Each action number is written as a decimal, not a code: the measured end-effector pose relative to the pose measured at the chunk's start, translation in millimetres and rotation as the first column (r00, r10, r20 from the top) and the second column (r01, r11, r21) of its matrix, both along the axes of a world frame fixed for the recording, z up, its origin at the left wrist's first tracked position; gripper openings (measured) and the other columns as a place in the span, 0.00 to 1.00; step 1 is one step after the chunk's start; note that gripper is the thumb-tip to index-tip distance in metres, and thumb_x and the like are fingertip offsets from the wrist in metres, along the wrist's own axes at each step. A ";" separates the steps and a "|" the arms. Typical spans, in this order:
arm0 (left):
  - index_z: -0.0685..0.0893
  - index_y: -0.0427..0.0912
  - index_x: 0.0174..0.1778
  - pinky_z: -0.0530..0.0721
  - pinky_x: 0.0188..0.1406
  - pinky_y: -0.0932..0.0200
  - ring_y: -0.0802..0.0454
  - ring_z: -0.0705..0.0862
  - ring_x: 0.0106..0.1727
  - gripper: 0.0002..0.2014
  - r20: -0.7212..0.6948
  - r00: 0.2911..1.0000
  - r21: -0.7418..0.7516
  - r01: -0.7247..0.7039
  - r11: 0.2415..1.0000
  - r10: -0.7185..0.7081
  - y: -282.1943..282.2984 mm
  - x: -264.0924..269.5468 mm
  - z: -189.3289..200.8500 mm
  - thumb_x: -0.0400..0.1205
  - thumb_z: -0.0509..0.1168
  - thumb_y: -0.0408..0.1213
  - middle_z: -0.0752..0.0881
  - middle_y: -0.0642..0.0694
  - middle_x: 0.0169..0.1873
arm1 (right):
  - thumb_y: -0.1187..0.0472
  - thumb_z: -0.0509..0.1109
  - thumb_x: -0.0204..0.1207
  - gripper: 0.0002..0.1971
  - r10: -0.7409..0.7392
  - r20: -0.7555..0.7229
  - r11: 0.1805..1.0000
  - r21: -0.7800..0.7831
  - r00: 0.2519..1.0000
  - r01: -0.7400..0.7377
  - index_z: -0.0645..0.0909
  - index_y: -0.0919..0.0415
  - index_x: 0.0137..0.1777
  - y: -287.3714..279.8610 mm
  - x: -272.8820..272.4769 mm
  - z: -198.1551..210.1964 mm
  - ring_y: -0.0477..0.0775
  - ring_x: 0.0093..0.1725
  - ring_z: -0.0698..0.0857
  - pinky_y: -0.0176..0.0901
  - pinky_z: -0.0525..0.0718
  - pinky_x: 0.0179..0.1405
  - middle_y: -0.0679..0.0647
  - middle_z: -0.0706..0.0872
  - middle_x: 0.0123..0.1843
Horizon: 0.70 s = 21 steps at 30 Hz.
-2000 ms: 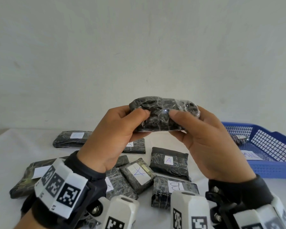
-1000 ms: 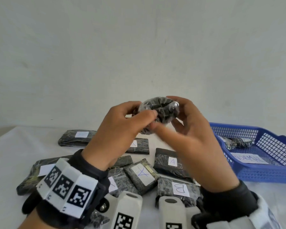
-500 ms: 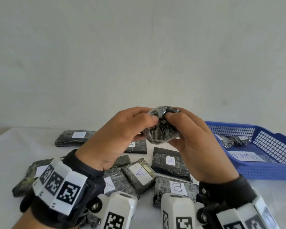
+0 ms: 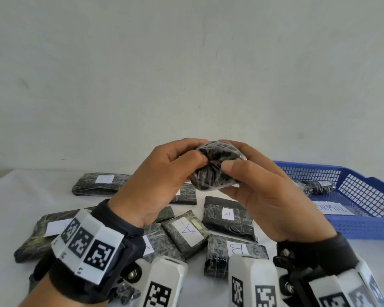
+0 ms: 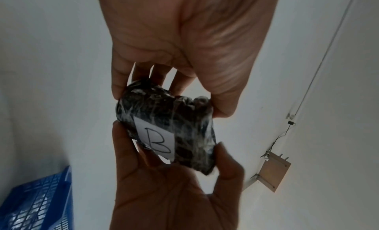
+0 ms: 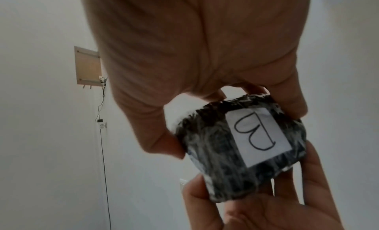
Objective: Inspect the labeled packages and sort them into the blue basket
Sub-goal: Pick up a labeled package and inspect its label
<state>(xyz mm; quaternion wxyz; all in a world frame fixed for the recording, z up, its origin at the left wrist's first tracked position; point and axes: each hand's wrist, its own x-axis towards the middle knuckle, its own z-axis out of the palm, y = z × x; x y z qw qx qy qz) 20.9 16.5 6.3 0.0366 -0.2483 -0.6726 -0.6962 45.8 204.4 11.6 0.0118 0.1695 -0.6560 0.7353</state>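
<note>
Gripping one black film-wrapped package (image 4: 213,169) labelled B (image 6: 259,136), left hand (image 4: 155,180) and right hand (image 4: 264,196) pinch it in mid-air above the table's (image 4: 13,196) middle. At least one package lies in the blue basket (image 4: 364,227) at the right edge; about nine labelled packages (image 4: 227,216) remain on the white cloth. Behind stands a plain white wall (image 4: 186,63).

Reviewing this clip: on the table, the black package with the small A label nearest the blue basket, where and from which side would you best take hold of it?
Probably from above, across its two long edges. The A-labelled package lies flat, label up, on the table, with bare cloth along its right edge. Its near edge crowds the B package, so fingers fit best left and right.
</note>
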 end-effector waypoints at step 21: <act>0.85 0.46 0.71 0.88 0.64 0.43 0.43 0.89 0.67 0.36 0.168 0.981 -0.090 0.112 0.990 -0.096 -10.5 4.2 5.0 0.68 0.75 0.60 0.92 0.44 0.62 | 0.66 0.74 0.70 0.29 0.093 -0.064 0.994 -0.059 0.994 -0.097 0.80 0.56 0.74 -1.6 -1.7 -1.2 0.56 0.56 0.93 0.49 0.92 0.56 0.56 0.93 0.60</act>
